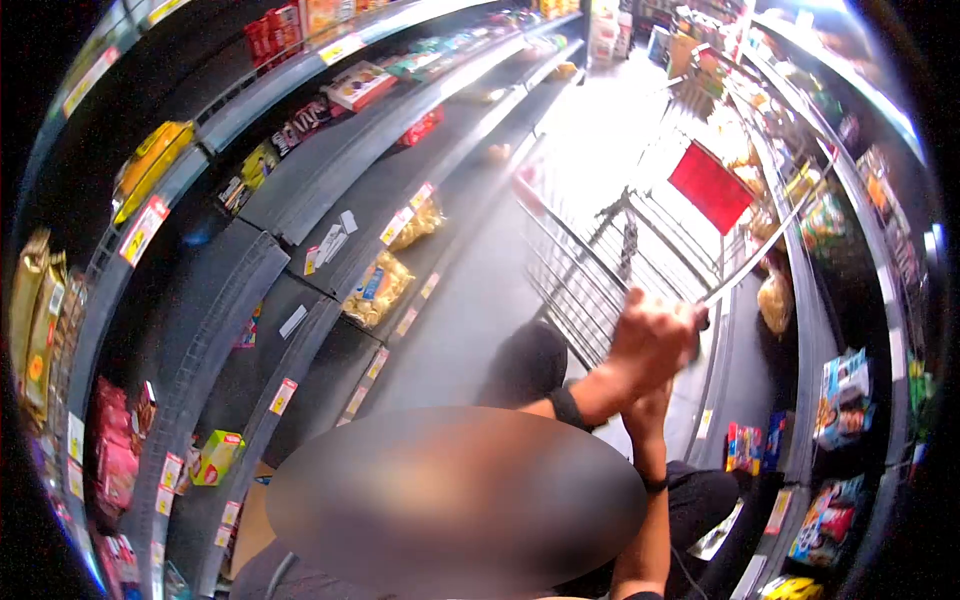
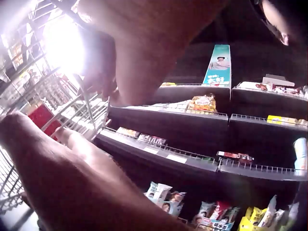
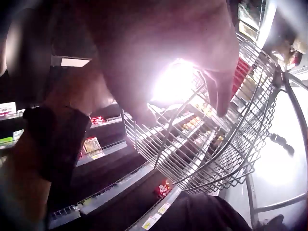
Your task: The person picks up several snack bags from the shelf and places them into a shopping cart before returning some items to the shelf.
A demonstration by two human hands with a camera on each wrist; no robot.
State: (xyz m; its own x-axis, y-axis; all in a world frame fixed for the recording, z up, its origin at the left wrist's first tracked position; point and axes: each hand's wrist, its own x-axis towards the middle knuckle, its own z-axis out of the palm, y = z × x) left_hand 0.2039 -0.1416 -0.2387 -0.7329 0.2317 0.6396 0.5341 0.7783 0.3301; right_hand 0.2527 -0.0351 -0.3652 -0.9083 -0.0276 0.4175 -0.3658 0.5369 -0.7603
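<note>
A wire shopping cart [image 1: 570, 290] with a red panel [image 1: 710, 187] stands in front of the person. My left hand [image 1: 650, 335], with a black band at its wrist, is curled at the near end of the cart, where a dark handle end [image 1: 703, 318] shows beside the knuckles. My right hand [image 1: 650, 408] is close below it, and the left hand covers much of it in the head view. In the right wrist view, the right hand's fingers [image 3: 220, 94] hang bent over the cart's wire basket [image 3: 207, 159]. I cannot tell what the right fingers hold.
Shelves [image 1: 330, 170] with snack packets line the left side, with a yellow packet [image 1: 152, 170] and bagged snacks [image 1: 380, 288] on them. More shelves with packets [image 1: 845, 390] run close along the right. The aisle floor [image 1: 450, 300] stretches ahead under bright light.
</note>
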